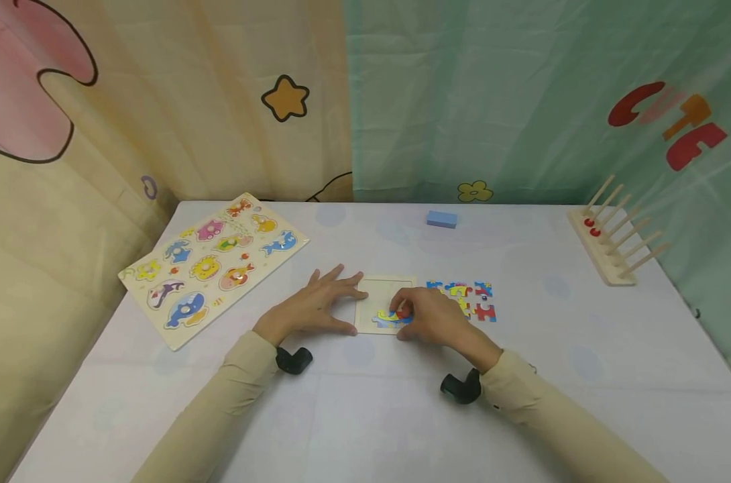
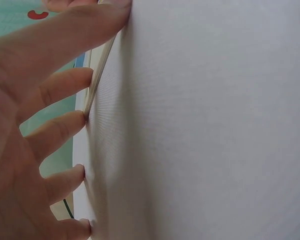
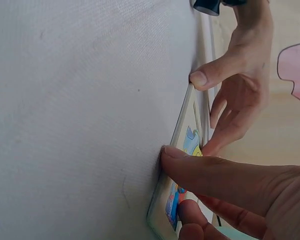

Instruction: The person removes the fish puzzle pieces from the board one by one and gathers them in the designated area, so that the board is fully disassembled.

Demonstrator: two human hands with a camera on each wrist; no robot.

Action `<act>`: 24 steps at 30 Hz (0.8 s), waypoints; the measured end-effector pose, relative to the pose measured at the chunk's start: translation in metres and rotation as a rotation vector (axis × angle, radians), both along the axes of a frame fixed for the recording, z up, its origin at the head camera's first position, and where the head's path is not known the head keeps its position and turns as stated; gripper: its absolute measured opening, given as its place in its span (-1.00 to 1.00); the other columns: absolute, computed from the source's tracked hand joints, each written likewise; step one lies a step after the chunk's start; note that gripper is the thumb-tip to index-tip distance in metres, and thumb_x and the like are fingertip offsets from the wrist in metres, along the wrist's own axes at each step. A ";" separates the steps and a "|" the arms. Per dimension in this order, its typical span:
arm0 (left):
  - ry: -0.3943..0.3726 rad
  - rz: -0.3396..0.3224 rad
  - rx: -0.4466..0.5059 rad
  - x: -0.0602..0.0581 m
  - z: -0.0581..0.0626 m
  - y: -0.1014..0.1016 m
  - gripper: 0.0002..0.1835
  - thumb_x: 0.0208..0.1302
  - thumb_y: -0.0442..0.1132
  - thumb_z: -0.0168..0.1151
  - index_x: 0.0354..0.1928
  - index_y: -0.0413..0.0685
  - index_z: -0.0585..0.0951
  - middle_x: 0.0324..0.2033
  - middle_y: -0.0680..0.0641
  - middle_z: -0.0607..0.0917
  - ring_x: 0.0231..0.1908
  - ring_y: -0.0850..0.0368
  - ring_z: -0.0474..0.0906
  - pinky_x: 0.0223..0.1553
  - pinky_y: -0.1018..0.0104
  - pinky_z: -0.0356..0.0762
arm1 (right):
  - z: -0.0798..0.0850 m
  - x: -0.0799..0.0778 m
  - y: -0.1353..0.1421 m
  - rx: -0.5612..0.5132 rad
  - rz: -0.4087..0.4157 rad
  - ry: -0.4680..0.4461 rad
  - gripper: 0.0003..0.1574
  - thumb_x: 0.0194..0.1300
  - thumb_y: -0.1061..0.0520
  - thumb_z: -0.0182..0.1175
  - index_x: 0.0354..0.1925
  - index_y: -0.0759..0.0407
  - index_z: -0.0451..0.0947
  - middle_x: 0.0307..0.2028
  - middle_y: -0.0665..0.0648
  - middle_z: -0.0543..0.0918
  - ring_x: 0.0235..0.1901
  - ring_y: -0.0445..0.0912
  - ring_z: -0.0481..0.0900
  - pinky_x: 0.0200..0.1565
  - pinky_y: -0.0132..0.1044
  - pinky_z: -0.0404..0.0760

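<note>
A small pale wooden puzzle tray [image 1: 374, 293] lies in mid-table, with joined colourful pieces [image 1: 382, 320] along its near side. My left hand [image 1: 317, 302] touches the tray's left edge with spread fingers, its thumb at the near corner. Bent over the tray, my right hand [image 1: 434, 316] has its fingertips on a red and blue puzzle piece [image 1: 405, 315]. In the right wrist view its thumb [image 3: 177, 155] rests on the tray's near edge, and the fingers partly hide the piece. Loose jigsaw pieces [image 1: 485, 313] lie right of the tray, some hidden behind the right hand.
A sea-animal peg puzzle board [image 1: 187, 268] lies at the back left. A blue block [image 1: 441, 219] sits near the back edge. At the right stands a wooden peg rack [image 1: 609, 258] with red beads [image 1: 595, 232]. Printed curtains [image 1: 402, 100] hang behind the white table.
</note>
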State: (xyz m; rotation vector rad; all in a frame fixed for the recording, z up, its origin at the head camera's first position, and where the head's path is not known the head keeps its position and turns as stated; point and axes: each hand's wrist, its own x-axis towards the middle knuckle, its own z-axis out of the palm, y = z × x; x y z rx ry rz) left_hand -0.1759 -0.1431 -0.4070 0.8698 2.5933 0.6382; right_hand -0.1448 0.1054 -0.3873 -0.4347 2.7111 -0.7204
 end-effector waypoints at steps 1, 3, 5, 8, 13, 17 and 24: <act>0.002 -0.001 0.000 0.000 0.000 0.000 -0.25 0.02 0.17 0.49 0.30 0.18 0.54 0.49 0.06 0.16 0.52 -0.10 -0.25 0.40 -0.30 -0.37 | 0.000 0.000 0.000 -0.001 -0.002 0.001 -0.54 -0.11 0.12 0.60 -0.19 -0.04 0.64 -0.37 -0.06 0.61 -0.35 -0.15 0.50 -0.37 -0.29 0.48; 0.004 -0.002 0.000 0.000 -0.001 -0.001 -0.25 0.02 0.17 0.48 0.30 0.18 0.53 0.49 0.06 0.16 0.52 -0.11 -0.25 0.40 -0.30 -0.37 | 0.000 0.000 -0.001 0.001 -0.006 -0.001 -0.53 -0.11 0.12 0.60 -0.20 -0.04 0.63 -0.37 -0.06 0.61 -0.36 -0.14 0.50 -0.38 -0.29 0.48; 0.004 -0.005 0.001 0.001 -0.001 -0.001 -0.25 0.03 0.17 0.48 0.30 0.18 0.53 0.49 0.06 0.16 0.52 -0.11 -0.26 0.40 -0.30 -0.38 | 0.001 0.001 -0.001 0.002 -0.010 0.000 -0.53 -0.11 0.11 0.60 -0.19 -0.04 0.64 -0.37 -0.07 0.61 -0.36 -0.15 0.50 -0.38 -0.30 0.48; 0.006 -0.005 0.003 0.001 -0.001 -0.001 -0.25 0.03 0.17 0.48 0.30 0.18 0.53 0.49 0.06 0.16 0.52 -0.11 -0.26 0.40 -0.30 -0.38 | 0.001 0.001 -0.001 -0.007 -0.008 0.005 -0.54 -0.10 0.12 0.60 -0.19 -0.02 0.65 -0.37 -0.07 0.60 -0.36 -0.15 0.49 -0.39 -0.30 0.48; 0.011 -0.001 -0.004 0.001 -0.001 -0.001 -0.25 0.02 0.18 0.48 0.30 0.19 0.53 0.49 0.06 0.16 0.52 -0.11 -0.26 0.40 -0.30 -0.39 | 0.001 0.002 0.001 -0.093 -0.013 0.038 -0.73 0.01 0.13 0.53 -0.29 -0.02 0.66 -0.39 -0.10 0.62 -0.41 -0.17 0.49 -0.41 -0.29 0.47; 0.013 -0.002 -0.006 0.000 -0.001 -0.001 -0.25 0.03 0.18 0.48 0.30 0.19 0.53 0.49 0.06 0.16 0.52 -0.10 -0.26 0.40 -0.30 -0.39 | 0.001 0.000 0.004 -0.206 -0.013 0.027 -0.86 0.10 0.19 0.45 -0.40 -0.02 0.66 -0.44 -0.12 0.66 -0.43 -0.18 0.51 -0.40 -0.29 0.46; 0.007 -0.010 0.002 0.000 -0.001 -0.001 -0.25 0.03 0.17 0.48 0.30 0.17 0.53 0.49 0.05 0.16 0.52 -0.11 -0.26 0.40 -0.31 -0.38 | -0.003 -0.002 0.012 -0.352 -0.061 -0.036 -0.95 0.14 0.21 0.40 -0.37 0.07 0.72 -0.47 -0.06 0.70 -0.46 -0.15 0.58 -0.46 -0.28 0.51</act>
